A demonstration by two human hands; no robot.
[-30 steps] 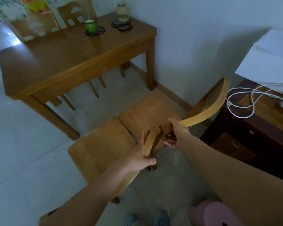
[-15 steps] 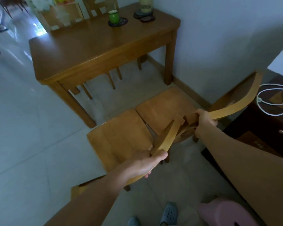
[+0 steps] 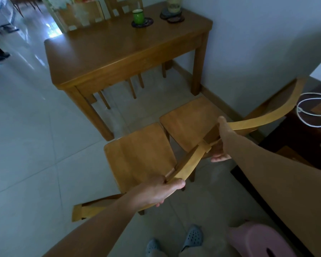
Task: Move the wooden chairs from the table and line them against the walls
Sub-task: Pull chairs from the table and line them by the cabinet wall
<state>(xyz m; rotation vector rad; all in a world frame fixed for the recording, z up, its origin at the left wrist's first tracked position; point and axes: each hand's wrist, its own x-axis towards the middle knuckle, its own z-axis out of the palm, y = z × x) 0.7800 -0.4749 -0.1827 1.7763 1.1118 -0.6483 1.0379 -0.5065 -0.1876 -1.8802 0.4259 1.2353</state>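
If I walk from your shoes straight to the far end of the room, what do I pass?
Shoes → left hand on a chair back → left chair's seat → table → green cup → chair behind the table.

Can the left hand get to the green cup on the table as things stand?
Probably not: the left hand grips a chair's backrest, and the green cup sits at the table's far end.
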